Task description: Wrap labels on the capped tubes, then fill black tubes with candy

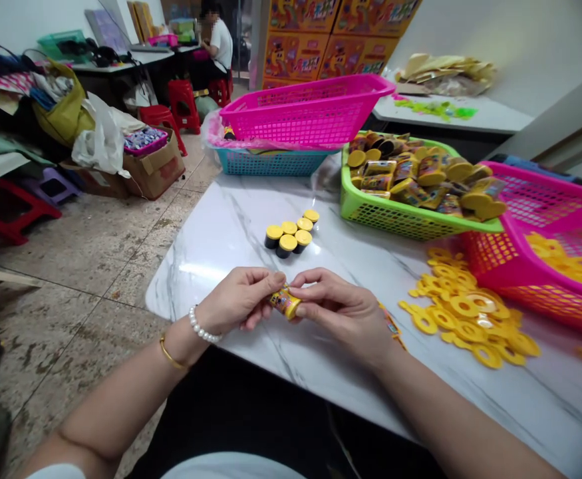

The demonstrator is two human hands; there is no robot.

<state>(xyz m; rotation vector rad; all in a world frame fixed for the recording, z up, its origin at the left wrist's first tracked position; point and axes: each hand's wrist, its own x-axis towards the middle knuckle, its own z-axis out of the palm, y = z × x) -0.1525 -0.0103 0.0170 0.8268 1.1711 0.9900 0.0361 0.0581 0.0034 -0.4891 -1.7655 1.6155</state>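
Note:
Between my two hands is a small cylindrical tub (285, 303) with a printed yellow wrap, held tilted above the table's near edge. My left hand (243, 296) grips one end, thumb on top and fingers curled beneath. My right hand (343, 313) pinches the other end between thumb and fingertips. Just beyond my hands, several black tubs with yellow lids (288, 229) stand in a cluster. Partly hidden behind my right hand lies a flat orange printed piece (393, 327). To the right is a loose heap of yellow plastic rings (470, 313).
A green basket (395, 223) full of wrapped tubs stands at the back right. Right of it, a pink basket (495, 263) holds more yellow pieces. Another pink basket (300, 116) rests on a blue basket (273, 163) at the back. A person (218, 43) sits far off.

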